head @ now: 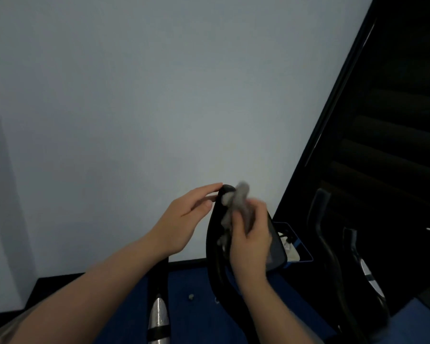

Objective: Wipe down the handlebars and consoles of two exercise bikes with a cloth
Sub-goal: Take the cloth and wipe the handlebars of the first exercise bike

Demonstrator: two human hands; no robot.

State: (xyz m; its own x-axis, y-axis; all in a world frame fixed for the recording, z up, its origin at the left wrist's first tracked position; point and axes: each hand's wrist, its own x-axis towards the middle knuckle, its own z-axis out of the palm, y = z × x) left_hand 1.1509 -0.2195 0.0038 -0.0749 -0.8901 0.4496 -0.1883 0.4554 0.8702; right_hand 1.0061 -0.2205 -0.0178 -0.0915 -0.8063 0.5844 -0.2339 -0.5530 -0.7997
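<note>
A black console [215, 234] of the near exercise bike stands upright in the middle of the view. My right hand [251, 240] is shut on a grey cloth [237, 201] and presses it against the console's face; the cloth is blurred. My left hand [184, 214] is open, its fingertips touching the console's top left edge. A black handlebar with a silver grip [158, 319] rises below my left forearm. The second bike's dark handlebars [333, 247] stand to the right.
A pale wall fills the background. A dark window with blinds [395, 108] takes up the right side. The floor is blue [186, 319], with a small object [191, 296] lying on it. A blue bin [293, 247] holding light items sits behind the console.
</note>
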